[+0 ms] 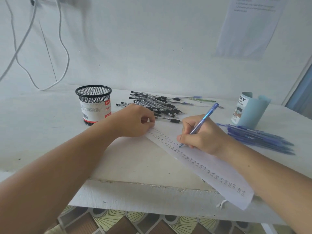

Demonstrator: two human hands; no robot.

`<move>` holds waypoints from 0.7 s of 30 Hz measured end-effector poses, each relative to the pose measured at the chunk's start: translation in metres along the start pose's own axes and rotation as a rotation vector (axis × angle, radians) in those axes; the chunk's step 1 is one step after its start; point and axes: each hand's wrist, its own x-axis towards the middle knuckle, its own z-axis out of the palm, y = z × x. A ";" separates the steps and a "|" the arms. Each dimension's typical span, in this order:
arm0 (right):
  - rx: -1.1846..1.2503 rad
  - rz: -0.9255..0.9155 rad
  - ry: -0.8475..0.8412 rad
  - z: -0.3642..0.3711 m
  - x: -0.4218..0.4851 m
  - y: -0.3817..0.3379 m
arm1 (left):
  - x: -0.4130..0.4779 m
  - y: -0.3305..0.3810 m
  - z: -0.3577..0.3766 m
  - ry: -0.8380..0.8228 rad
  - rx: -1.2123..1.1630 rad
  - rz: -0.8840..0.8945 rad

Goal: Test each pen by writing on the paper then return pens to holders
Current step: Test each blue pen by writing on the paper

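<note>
- Head view: right grip (pixel 200 137) pinches blue pen (pixel 207 114) low on the barrel, thumb and forefinger pressed together around it just above the tip, cap end tilted up and away from the grip.
- Pen tip touches paper (pixel 211 168) just under the grip's fingers, beside the rows of small test marks.
- Left grip (pixel 135 121) is curled into a loose fist, resting on the far end of the paper; nothing seen held in it.
- Paper is a long narrow strip lying on the desk (pixel 50 115), running from under the left grip, under the right grip and on past the near desk edge.
- Judgement: pen is light, stiff, smooth plastic; likely slick on the bare barrel, so hold near the tip for writing, mid-barrel for carrying.
- Judgement: paper is thin and floppy and slides easily, so it needs pinning flat, not gripping; the overhanging end could drag or tear.
- Blue pen pile (pixel 258 137) lies just right of the right grip.
- Pale blue holder (pixel 251 112) stands beyond that pile, up and right of the right grip.
- Black pen pile (pixel 157 103) lies just beyond the left grip.
- Black mesh holder (pixel 93 102) stands left of the left grip, near it; looks empty, inside only partly seen.
- Judgement: the holders look light and could tip if pens are dropped in hard.
</note>
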 end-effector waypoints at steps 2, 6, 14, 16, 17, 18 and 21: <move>0.000 -0.008 0.010 0.001 0.000 0.001 | 0.000 0.000 0.000 -0.005 -0.004 -0.002; -0.009 -0.015 0.010 0.001 -0.001 0.000 | 0.001 0.000 0.000 -0.001 0.003 0.004; 0.000 -0.027 0.003 0.000 0.001 0.003 | 0.000 0.000 0.000 0.009 0.002 0.017; 0.006 -0.016 0.010 -0.001 0.001 0.003 | 0.000 0.000 0.000 0.007 0.008 0.013; 0.005 -0.018 0.009 0.000 0.002 0.004 | 0.000 0.000 0.000 0.005 0.009 0.011; 0.006 -0.017 0.007 0.000 0.002 0.005 | 0.000 0.000 0.000 0.004 0.009 0.011; 0.021 -0.006 0.014 -0.001 0.004 0.007 | 0.000 0.000 0.001 0.013 0.011 0.022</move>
